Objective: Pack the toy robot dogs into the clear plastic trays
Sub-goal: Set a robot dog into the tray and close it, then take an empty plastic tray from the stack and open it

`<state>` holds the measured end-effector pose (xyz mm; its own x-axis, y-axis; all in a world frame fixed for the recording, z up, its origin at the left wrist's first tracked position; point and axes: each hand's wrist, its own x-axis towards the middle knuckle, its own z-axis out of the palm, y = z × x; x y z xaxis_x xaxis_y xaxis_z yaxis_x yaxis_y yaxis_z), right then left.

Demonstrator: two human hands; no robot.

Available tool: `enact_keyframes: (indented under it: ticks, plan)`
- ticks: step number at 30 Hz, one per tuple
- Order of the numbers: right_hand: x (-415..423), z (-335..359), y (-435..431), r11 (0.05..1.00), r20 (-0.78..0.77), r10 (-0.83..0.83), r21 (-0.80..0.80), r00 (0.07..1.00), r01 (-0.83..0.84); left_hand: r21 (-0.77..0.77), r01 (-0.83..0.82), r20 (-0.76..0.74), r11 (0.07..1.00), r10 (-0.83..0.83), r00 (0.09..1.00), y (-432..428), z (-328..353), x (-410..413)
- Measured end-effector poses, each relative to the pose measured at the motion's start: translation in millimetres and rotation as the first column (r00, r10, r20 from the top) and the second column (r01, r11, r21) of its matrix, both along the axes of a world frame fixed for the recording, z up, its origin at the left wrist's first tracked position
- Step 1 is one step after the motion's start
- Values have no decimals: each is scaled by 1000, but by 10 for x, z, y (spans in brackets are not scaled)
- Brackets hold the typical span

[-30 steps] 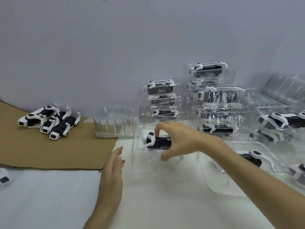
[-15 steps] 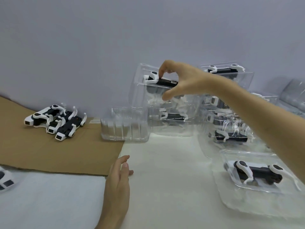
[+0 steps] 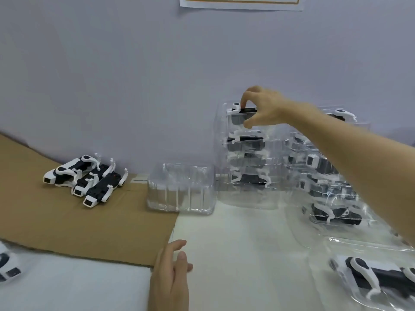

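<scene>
Since filled trays seem to be piled against the wall to keep the near worktop [image 3: 235, 254] free, the right-hand grip [image 3: 263, 111] is up at right of centre. Its fingers curl over the top and the thumb sits beneath, pinching the packed tray [image 3: 222, 122] with its toy robot dog [image 3: 246, 110] inside. The tray is on or just above the middle stack [image 3: 247, 171]; contact is not clear. The pinch across the dog's body probably keeps the flimsy plastic from flexing while it is lined up. The left-hand grip [image 3: 170, 272] is at bottom centre, fingers straight and flat on the worktop beside the cardboard [image 3: 67, 216] edge, holding nothing; likely just a brace. Loose dogs [image 3: 83, 178] wait on the cardboard at left, with the empty trays [image 3: 182, 189] just right of them and touching the stack's base. A second stack [image 3: 325, 176] is at right. Compared with a second ago, the tray has gone from worktop level up to the stack top. Since half a second ago it has dropped slightly and squared up over the pile. The left-hand grip has hardly shifted.
</scene>
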<state>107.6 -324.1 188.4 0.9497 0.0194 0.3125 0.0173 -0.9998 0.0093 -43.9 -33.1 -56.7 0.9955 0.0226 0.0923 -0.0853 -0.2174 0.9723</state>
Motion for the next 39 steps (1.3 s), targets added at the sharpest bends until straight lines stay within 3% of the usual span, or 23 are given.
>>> enact_keyframes:
  ticks: [7, 15, 18, 20, 21, 22, 24, 26, 27, 31, 36, 39]
  plan:
    - [17, -216, -45, 993, 9, -113, -18, 994, 113, -14, 2, 12, 1000, -2, 1000, 15, 5, 12]
    - [-229, -163, 84, 996, 66, -51, -64, 996, 56, -35, 33, 10, 999, -33, 999, 30, -18, -8]
    - [-406, -179, 318, 999, 277, 51, -7, 959, -51, -45, 34, 8, 998, -33, 999, 23, -31, -12]
    - [-549, -380, 606, 973, 499, 129, 103, 857, -207, -62, 35, 15, 997, -34, 999, 25, -48, 4]
    - [-612, -547, 782, 948, 536, 163, 146, 828, -282, -71, 35, 18, 997, -34, 999, 27, -56, 12]
    - [-645, -752, 960, 932, 512, 205, 159, 834, -327, -82, 32, 22, 996, -31, 999, 25, -60, 24]
    - [-589, -1201, 1275, 952, 268, 270, 69, 925, -298, -104, 20, 27, 994, -18, 999, 20, -68, 42]
    - [-477, -1574, 1478, 983, -56, 179, -41, 982, -181, -140, 0, 23, 990, 3, 1000, 27, -72, 60]
    - [-420, -1707, 1535, 990, -141, 124, -53, 982, -133, -167, -12, 18, 986, 15, 1000, 37, -74, 77]
    - [-365, -1920, 1661, 997, -10, 78, -24, 997, -78, -263, -62, -32, 963, 56, 998, 90, -86, 120]
    - [-704, -1775, 1772, 957, 87, 119, 256, 989, -138, -386, -63, -73, 921, 37, 997, 139, -61, 128]
    - [-1113, -1630, 1689, 794, 173, 98, 581, 980, -182, -433, -19, -34, 901, 5, 999, 147, 29, 99]
